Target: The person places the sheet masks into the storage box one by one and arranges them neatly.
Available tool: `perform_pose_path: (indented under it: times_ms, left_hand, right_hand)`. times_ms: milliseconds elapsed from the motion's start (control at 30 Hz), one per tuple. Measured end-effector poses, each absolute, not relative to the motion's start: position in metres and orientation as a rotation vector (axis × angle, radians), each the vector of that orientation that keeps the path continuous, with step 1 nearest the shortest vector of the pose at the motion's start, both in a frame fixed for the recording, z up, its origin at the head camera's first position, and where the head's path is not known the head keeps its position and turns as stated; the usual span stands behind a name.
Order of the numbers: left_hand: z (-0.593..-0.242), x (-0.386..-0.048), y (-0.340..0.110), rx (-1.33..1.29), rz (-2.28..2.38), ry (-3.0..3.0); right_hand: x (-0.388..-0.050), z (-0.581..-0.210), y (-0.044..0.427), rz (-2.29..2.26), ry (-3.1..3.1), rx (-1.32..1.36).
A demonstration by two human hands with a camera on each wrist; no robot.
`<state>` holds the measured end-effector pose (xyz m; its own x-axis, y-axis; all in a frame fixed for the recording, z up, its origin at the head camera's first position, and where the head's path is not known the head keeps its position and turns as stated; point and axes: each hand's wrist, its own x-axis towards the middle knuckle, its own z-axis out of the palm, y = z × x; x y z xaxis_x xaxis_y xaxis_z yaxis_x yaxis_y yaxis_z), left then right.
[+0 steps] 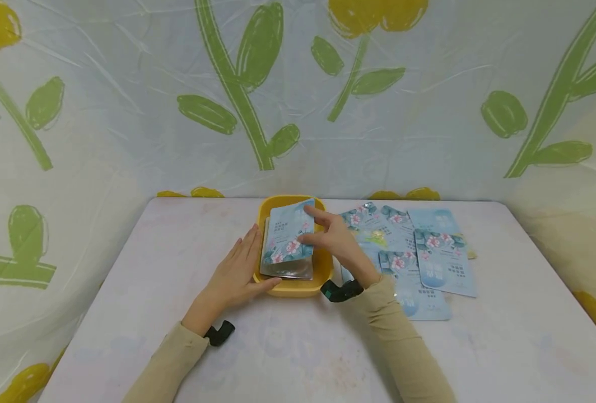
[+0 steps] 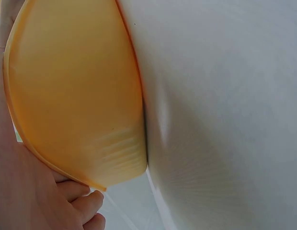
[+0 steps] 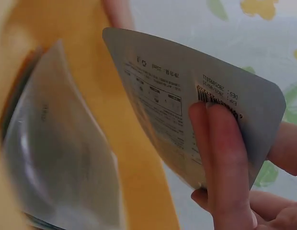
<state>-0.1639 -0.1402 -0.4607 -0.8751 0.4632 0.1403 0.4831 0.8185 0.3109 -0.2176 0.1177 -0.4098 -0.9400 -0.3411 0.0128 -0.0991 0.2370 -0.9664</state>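
Observation:
A light blue sheet mask packet (image 1: 292, 232) with pink flowers hangs over a yellow plastic basket (image 1: 298, 292). My right hand (image 1: 335, 238) pinches it by its right edge. In the right wrist view, the packet's silver printed back (image 3: 160, 96) shows, with two fingers across the barcode. Beneath it, another packet lies silver side up (image 1: 298, 270) in the basket. My left hand (image 1: 234, 274) rests along the basket's left and front rim, fingers extended and thumb spread. The left wrist view shows the basket's smooth outer wall (image 2: 76, 96) beside that hand.
Right of the basket, several blue flowered packets (image 1: 414, 296) lie overlapping on the white table (image 1: 288, 358). The right forearm passes beside that pile. A flower-printed curtain (image 1: 141, 112) stands behind the table's back edge.

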Motion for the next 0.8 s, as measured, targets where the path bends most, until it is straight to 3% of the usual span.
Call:
perform_pose_path:
  times_ms: [533, 800]
  left_hand:
    - [-0.461, -0.165, -0.141, -0.775, -0.488, -2.932]
    - [-0.460, -0.165, -0.140, -0.789, -0.467, -2.932]
  right_hand:
    - [-0.212, -0.425, 0.093, -1.527, 2.463, -0.507]
    - [-0.210, -0.427, 0.088, -1.462, 2.678, -0.328]
